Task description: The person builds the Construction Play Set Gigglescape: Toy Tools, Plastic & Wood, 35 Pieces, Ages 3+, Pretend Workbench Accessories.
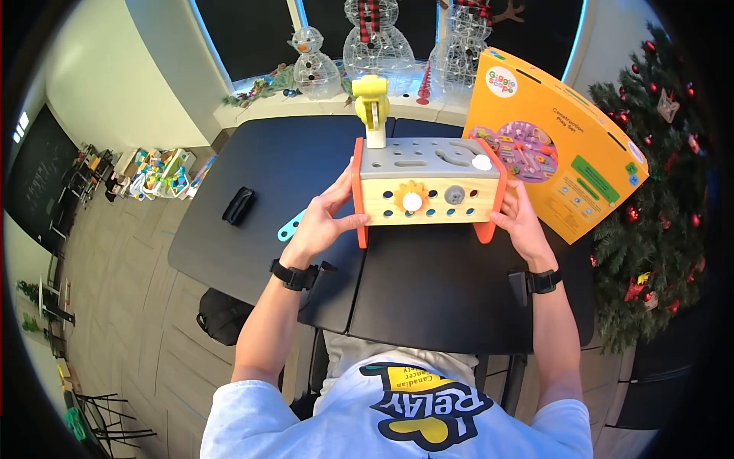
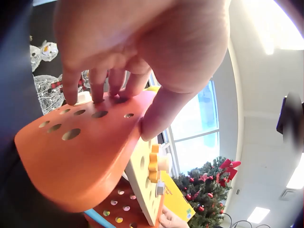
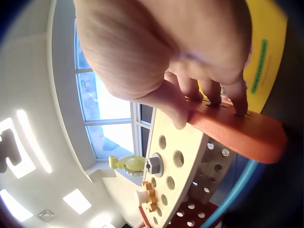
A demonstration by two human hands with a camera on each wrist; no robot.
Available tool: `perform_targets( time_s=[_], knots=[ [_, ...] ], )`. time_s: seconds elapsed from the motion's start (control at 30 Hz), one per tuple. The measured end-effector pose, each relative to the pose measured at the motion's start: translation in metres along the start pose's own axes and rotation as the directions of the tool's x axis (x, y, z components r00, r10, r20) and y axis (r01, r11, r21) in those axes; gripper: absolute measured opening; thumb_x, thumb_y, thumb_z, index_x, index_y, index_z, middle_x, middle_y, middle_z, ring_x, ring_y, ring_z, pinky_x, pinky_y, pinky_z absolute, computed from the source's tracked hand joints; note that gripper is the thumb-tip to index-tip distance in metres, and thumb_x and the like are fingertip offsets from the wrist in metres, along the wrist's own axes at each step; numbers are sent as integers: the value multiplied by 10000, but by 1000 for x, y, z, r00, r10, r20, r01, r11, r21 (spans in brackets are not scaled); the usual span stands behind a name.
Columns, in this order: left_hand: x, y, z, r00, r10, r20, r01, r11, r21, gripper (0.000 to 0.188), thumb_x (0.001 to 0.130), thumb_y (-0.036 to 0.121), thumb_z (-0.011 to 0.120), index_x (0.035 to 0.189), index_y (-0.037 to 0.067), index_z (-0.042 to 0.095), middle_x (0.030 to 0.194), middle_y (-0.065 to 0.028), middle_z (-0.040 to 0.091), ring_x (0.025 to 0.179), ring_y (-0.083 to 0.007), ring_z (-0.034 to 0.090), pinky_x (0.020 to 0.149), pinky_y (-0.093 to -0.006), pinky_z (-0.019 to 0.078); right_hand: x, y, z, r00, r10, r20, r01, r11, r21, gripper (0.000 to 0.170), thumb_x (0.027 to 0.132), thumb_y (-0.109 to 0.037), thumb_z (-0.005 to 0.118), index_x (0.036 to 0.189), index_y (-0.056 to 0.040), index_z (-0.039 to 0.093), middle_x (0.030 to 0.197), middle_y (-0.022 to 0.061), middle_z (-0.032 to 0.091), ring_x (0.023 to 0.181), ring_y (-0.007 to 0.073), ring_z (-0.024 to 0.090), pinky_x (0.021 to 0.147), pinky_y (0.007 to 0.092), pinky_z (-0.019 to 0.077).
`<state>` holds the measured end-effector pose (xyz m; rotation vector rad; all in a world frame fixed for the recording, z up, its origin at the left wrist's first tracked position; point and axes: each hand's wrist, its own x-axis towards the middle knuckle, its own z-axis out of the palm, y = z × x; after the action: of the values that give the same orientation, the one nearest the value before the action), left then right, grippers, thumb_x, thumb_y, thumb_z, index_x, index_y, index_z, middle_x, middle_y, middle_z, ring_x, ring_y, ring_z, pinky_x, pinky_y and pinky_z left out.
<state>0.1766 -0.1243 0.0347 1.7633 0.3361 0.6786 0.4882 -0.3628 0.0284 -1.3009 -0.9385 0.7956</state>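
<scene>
A toy workbench [image 1: 428, 185] stands before me, with a grey top and a pale wooden front full of holes. My left hand [image 1: 325, 218] grips its left orange side panel [image 2: 90, 156], fingers on the outer face and thumb at the front edge. On the right orange side panel [image 3: 247, 135], my right hand [image 1: 527, 226] holds likewise. The front carries an orange gear [image 1: 401, 202] with a white knob, and a grey bolt [image 1: 454, 196]. A yellow-green toy piece [image 1: 372, 93] rises from the top's back left; a white knob [image 1: 482, 162] sits at its right.
A yellow play set box [image 1: 562, 99] stands right of the workbench. On the black table [image 1: 428, 298], a teal strip with holes [image 1: 290, 226] lies by my left hand, with a black case [image 1: 239, 206] farther left. Wire snowmen [image 1: 378, 50] line the window; a decorated tree [image 1: 650, 229] stands at right.
</scene>
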Motion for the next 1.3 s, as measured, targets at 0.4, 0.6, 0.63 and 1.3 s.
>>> perform_targets(
  time_s=[0.4, 0.6, 0.63, 1.3],
  knots=[
    [-17, -17, -29, 996, -26, -88, 76, 766, 638, 805, 762, 182, 895, 1501, 107, 584, 1618, -167, 474, 1498, -366, 439, 1226, -433, 387, 10, 21, 12, 998, -54, -44, 44, 977, -208, 632, 945, 136, 610, 1491, -21, 333, 1492, 225, 581, 1388, 281, 578, 1126, 390, 469],
    [-36, -47, -86, 918, -257, -302, 365, 253, 896, 619, 709, 187, 927, 1283, 76, 724, 1357, -174, 672, 1237, -369, 634, 1032, -435, 542, 8, 24, 12, 995, -93, -45, 73, 943, -326, 683, 962, 115, 614, 1549, -42, 304, 1483, 241, 594, 1361, 306, 610, 1103, 389, 499],
    [-37, -53, -89, 919, -268, -288, 356, 252, 900, 588, 703, 172, 925, 1250, 70, 736, 1285, -173, 696, 1185, -367, 656, 1004, -439, 551, 9, 25, 12, 994, -105, -38, 85, 930, -357, 715, 964, 117, 612, 1577, -54, 285, 1478, 238, 599, 1358, 307, 613, 1101, 385, 500],
    [62, 51, -44, 953, 158, 259, -278, 797, 536, 355, 755, 35, 777, 1109, 28, 751, 1184, -101, 761, 1086, -250, 694, 996, -376, 536, 11, 13, 28, 983, -183, -8, 150, 828, -540, 838, 950, 138, 591, 1639, -225, 281, 1343, 282, 667, 1280, 416, 648, 1016, 422, 548]
  ],
)
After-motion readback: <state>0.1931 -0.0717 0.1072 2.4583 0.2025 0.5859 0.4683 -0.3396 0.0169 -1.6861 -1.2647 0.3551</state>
